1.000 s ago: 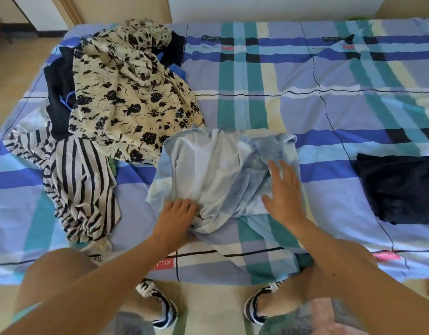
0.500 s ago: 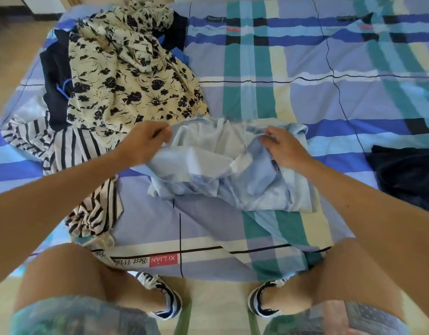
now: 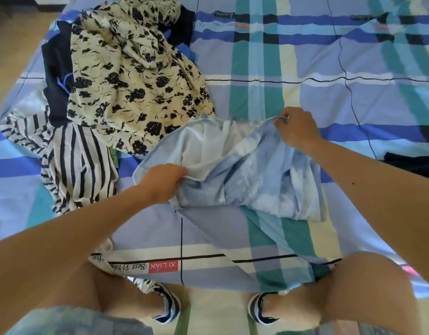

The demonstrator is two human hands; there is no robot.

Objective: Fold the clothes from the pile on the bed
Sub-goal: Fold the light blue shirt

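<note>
A crumpled light-blue and white garment (image 3: pixel 247 175) lies on the bed in front of me. My left hand (image 3: pixel 164 182) grips a fold at its near left side. My right hand (image 3: pixel 297 129) pinches its far right edge and lifts it slightly. To the left lies the pile: a cream garment with black flowers (image 3: pixel 133 76) on top, a black-and-white striped garment (image 3: pixel 75 165) at the near left, and dark navy cloth (image 3: pixel 55 76) under them.
The bed carries a plaid sheet (image 3: pixel 305 93) in blue, teal and pale yellow. A dark folded garment (image 3: pixel 414 163) lies at the right edge. My knees and striped slippers (image 3: pixel 165 301) are at the bed's near edge, with bare floor at the far left.
Both hands left the garment's near part and took hold of it. My left hand then shifted down to a near fold while my right hand lifted the far right edge.
</note>
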